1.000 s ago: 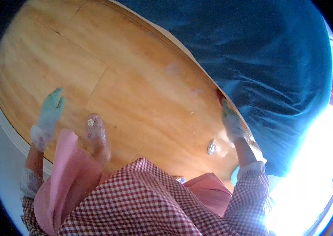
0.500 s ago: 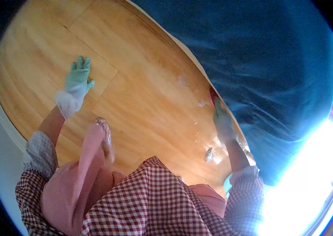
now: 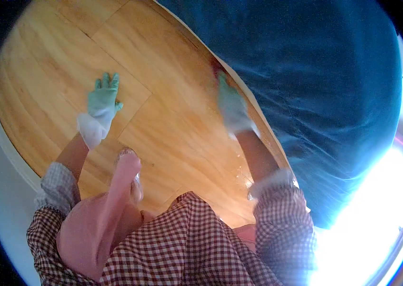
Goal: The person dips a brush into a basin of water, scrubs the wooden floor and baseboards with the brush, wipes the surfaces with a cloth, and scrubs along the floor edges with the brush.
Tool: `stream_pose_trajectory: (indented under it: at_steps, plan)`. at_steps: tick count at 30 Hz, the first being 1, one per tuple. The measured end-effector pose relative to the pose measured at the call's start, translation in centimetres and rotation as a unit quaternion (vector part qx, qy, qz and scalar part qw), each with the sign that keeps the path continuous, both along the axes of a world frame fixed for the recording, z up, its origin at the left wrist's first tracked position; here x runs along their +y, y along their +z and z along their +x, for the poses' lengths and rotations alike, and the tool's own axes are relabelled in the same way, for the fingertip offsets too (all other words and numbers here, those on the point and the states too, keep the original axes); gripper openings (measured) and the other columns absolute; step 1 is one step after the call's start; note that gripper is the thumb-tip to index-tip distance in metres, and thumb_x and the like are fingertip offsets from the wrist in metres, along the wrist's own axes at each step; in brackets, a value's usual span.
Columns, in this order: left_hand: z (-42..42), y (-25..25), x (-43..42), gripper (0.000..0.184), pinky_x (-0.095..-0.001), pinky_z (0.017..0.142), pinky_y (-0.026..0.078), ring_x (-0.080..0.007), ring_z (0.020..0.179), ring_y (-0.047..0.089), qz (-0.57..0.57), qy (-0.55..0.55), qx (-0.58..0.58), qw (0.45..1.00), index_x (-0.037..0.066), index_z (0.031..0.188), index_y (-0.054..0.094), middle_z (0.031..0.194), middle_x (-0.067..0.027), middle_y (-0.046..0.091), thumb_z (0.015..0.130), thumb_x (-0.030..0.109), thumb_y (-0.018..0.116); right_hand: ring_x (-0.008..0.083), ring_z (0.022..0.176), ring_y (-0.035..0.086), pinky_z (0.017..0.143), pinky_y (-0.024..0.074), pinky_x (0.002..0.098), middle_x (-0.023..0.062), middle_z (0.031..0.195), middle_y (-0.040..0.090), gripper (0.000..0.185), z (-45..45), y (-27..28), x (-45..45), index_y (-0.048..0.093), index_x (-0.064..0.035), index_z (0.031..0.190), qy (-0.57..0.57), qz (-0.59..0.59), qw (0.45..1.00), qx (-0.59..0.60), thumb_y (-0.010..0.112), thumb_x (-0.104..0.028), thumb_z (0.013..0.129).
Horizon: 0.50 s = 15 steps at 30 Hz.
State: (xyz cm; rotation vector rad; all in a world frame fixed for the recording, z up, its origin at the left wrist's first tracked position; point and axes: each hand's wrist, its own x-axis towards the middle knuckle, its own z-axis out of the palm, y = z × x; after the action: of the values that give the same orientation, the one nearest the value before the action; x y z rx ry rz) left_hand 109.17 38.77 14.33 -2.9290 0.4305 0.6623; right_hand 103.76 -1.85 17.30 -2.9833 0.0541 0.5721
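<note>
My left hand (image 3: 102,101), in a pale green and white glove, lies flat on the wood-look floor (image 3: 173,128) with its fingers spread. On the right, my right hand (image 3: 232,108) wears the same kind of glove and reaches along the floor beside the blue cover. A dark red thing (image 3: 217,68) shows at its fingertips, against the floor close to the cover's edge. Motion blur and shadow hide its kind, though the fingers seem closed on it. Wet, shiny spots (image 3: 242,174) show on the floor nearer to me.
A large blue fabric-covered piece (image 3: 315,90) with a pale lower edge fills the right side. My shoe (image 3: 137,183) and pink trouser leg (image 3: 120,190) are below my left hand. White wall trim (image 3: 13,152) runs along the left. Bright light comes from the lower right.
My right hand has slid forward and to the left along the pale edge with the dark red thing. My left hand stays flat; the view has shifted slightly. My right arm now covers the shiny crumpled object.
</note>
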Motion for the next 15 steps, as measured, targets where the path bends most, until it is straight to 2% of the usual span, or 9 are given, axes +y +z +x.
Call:
stream_pose_trajectory:
  at_steps: [1, 4, 6, 7, 9, 10, 12, 14, 15]
  plan:
    - [-0.3, 0.0, -0.4, 0.113, -0.0513, 0.099, 0.053, -0.0445, 0.141, 0.046, 0.020, 0.002, 0.002, 1.000, 0.015, 0.162, 0.024, 0.164, -0.0210, 0.034, 0.073, 0.036, 0.089, 0.0378, 0.093, 0.072, 0.079, 0.0570, 0.0453, 0.0259, 0.114, 0.070, 0.050, -4.3, 0.7, -3.1, 0.036, -0.0063, 0.156, -0.034, 0.001, 0.999, 0.028, 0.041, -0.015, 0.107]
    - [-0.1, 1.2, -1.6, 0.111, -0.0499, 0.101, 0.053, -0.0434, 0.143, 0.044, 0.069, 0.015, 0.022, 0.997, 0.013, 0.162, 0.026, 0.163, -0.0216, 0.034, 0.073, 0.034, 0.089, 0.0402, 0.090, 0.071, 0.078, 0.0558, 0.0485, 0.0277, 0.117, 0.068, 0.058, -17.7, 7.7, -11.9, 0.028, -0.0110, 0.162, -0.209, -0.042, 0.962, 0.171, 0.043, -0.014, 0.106]
    - [0.4, 2.4, -2.1, 0.110, -0.0498, 0.106, 0.051, -0.0449, 0.145, 0.041, 0.083, 0.042, 0.051, 0.994, 0.012, 0.162, 0.026, 0.164, -0.0225, 0.034, 0.074, 0.033, 0.088, 0.0367, 0.079, 0.069, 0.071, 0.0543, 0.0479, 0.0276, 0.107, 0.068, 0.061, -22.1, 9.5, -13.8, 0.026, -0.0150, 0.163, -0.117, -0.183, 0.947, 0.236, 0.043, -0.010, 0.105]
    - [0.4, 1.9, -1.8, 0.110, -0.0491, 0.106, 0.051, -0.0444, 0.145, 0.042, 0.088, 0.046, 0.056, 0.994, 0.010, 0.161, 0.025, 0.163, -0.0231, 0.034, 0.074, 0.033, 0.088, 0.0344, 0.075, 0.068, 0.068, 0.0538, 0.0465, 0.0254, 0.103, 0.068, 0.060, -21.9, 8.7, -13.6, 0.026, -0.0132, 0.163, -0.091, -0.121, 0.978, 0.142, 0.043, -0.011, 0.105]
    - [0.8, 1.0, -1.6, 0.111, -0.0476, 0.107, 0.050, -0.0435, 0.145, 0.042, 0.107, 0.041, 0.070, 0.991, 0.006, 0.161, 0.025, 0.163, -0.0242, 0.034, 0.074, 0.033, 0.088, 0.0308, 0.086, 0.069, 0.077, 0.0559, 0.0415, 0.0213, 0.108, 0.069, 0.058, -15.9, 5.7, -8.1, 0.028, -0.0085, 0.162, -0.075, -0.077, 0.989, 0.099, 0.042, -0.009, 0.106]
    - [0.9, 1.6, -3.4, 0.111, -0.0477, 0.107, 0.050, -0.0428, 0.145, 0.042, 0.104, 0.018, 0.058, 0.993, 0.005, 0.161, 0.025, 0.163, -0.0242, 0.034, 0.074, 0.033, 0.089, 0.0313, 0.088, 0.069, 0.078, 0.0563, 0.0417, 0.0211, 0.110, 0.069, 0.058, -11.5, 3.2, -6.3, 0.029, -0.0075, 0.161, -0.055, -0.034, 0.996, 0.059, 0.044, -0.009, 0.105]
    - [0.2, 2.2, -3.5, 0.112, -0.0477, 0.107, 0.050, -0.0414, 0.145, 0.043, 0.080, -0.018, 0.039, 0.996, 0.004, 0.161, 0.024, 0.163, -0.0242, 0.034, 0.074, 0.034, 0.089, 0.0325, 0.093, 0.071, 0.079, 0.0570, 0.0421, 0.0207, 0.113, 0.070, 0.059, 0.1, 1.7, 1.0, 0.033, -0.0056, 0.159, -0.011, 0.052, 0.999, -0.005, 0.048, -0.010, 0.102]
    - [0.2, 1.7, -3.7, 0.110, -0.0482, 0.106, 0.050, -0.0391, 0.148, 0.040, 0.104, -0.013, 0.055, 0.993, 0.008, 0.162, 0.024, 0.164, -0.0214, 0.033, 0.076, 0.035, 0.088, 0.0336, 0.098, 0.072, 0.081, 0.0578, 0.0424, 0.0203, 0.117, 0.070, 0.059, 7.4, 1.4, 5.9, 0.036, -0.0037, 0.157, 0.035, 0.057, 0.996, -0.063, 0.052, -0.011, 0.100]
    - [0.6, 2.0, -4.0, 0.109, -0.0484, 0.106, 0.051, -0.0379, 0.149, 0.038, 0.114, -0.010, 0.061, 0.992, 0.010, 0.162, 0.024, 0.165, -0.0200, 0.033, 0.077, 0.036, 0.087, 0.0348, 0.094, 0.073, 0.078, 0.0582, 0.0440, 0.0209, 0.114, 0.071, 0.059, 8.7, 1.4, 6.7, 0.037, -0.0033, 0.156, 0.053, 0.024, 0.996, -0.074, 0.054, -0.011, 0.099]
